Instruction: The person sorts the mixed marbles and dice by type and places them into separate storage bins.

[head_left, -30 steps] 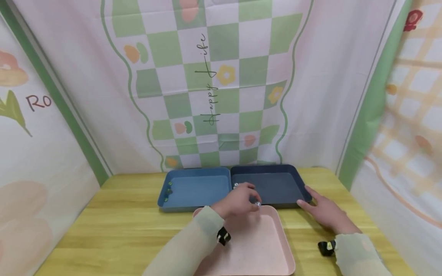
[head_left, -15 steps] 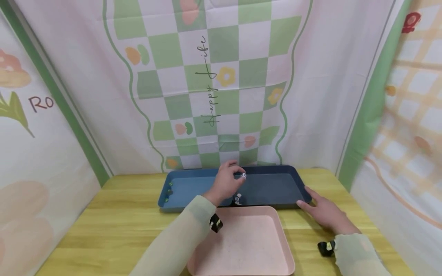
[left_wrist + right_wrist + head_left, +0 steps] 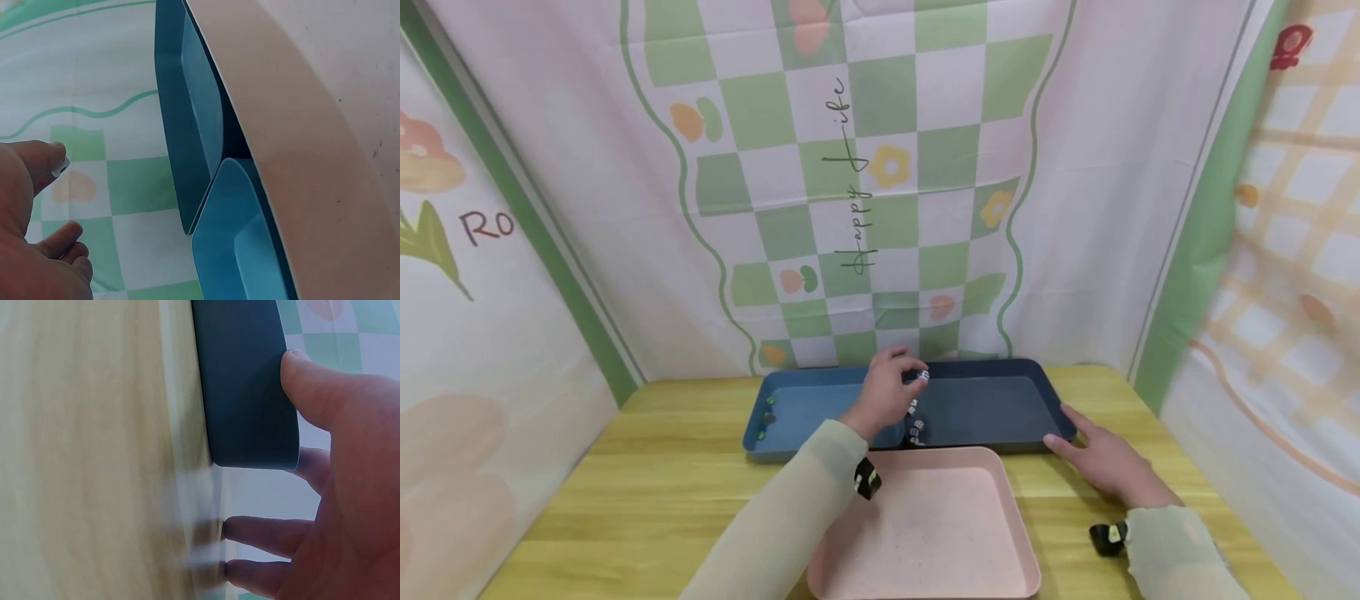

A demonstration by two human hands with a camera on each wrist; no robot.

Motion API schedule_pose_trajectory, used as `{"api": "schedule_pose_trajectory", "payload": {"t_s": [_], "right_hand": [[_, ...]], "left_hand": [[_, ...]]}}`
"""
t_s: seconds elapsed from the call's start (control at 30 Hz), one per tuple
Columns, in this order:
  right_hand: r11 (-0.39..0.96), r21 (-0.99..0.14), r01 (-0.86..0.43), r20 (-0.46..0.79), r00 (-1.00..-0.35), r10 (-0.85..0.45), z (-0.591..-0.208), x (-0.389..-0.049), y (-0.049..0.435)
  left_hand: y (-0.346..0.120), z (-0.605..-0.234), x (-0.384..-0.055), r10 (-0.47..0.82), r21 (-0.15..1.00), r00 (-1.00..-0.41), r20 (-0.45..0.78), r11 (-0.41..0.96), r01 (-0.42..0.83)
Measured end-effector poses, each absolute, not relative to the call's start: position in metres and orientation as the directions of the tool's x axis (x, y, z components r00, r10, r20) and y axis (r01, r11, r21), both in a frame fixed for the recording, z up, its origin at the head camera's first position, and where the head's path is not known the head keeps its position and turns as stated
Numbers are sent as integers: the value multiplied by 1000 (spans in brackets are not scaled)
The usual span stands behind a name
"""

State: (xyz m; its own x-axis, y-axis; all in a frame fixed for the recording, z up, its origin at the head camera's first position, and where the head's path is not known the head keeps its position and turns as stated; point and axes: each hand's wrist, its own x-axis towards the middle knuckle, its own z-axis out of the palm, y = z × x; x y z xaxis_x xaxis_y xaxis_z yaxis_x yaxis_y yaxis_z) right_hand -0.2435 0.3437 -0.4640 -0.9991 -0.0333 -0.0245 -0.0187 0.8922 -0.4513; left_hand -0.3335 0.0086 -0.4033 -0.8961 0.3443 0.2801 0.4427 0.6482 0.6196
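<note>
In the head view my left hand (image 3: 886, 393) pinches a small white die (image 3: 923, 375) between thumb and fingertips, above the left end of the dark navy tray (image 3: 992, 445). Along that tray's left wall, several more dice (image 3: 916, 430) lie in a line. The left wrist view shows only a bit of the held die (image 3: 60, 167) at the fingertips. My right hand (image 3: 1103, 458) holds the navy tray's front right corner, thumb at the front and fingers along the side; the right wrist view shows the thumb (image 3: 312, 387) against the tray wall.
Left of the navy tray stands a blue tray (image 3: 820, 455) with several small green glassy pieces (image 3: 769, 417) along its left side. A pink tray (image 3: 940, 533) sits in front of both. All stand on a wooden table (image 3: 647, 500) with patterned cloth behind.
My left hand has moved from over the pink tray's back edge up and away, to over the navy tray's left end, carrying the die. The right hand stays at the corner.
</note>
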Motion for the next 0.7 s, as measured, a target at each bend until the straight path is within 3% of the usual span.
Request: {"api": "schedule_pose_trajectory", "payload": {"t_s": [0.47, 0.7], "right_hand": [[892, -451, -9, -30, -999, -25, -467, -246, 346], [888, -460, -18, -18, -999, -29, -467, -245, 345]], "left_hand": [[15, -399, -336, 318, 638, -918, 236, 662, 394], [12, -402, -338, 341, 551, -902, 266, 714, 432]]}}
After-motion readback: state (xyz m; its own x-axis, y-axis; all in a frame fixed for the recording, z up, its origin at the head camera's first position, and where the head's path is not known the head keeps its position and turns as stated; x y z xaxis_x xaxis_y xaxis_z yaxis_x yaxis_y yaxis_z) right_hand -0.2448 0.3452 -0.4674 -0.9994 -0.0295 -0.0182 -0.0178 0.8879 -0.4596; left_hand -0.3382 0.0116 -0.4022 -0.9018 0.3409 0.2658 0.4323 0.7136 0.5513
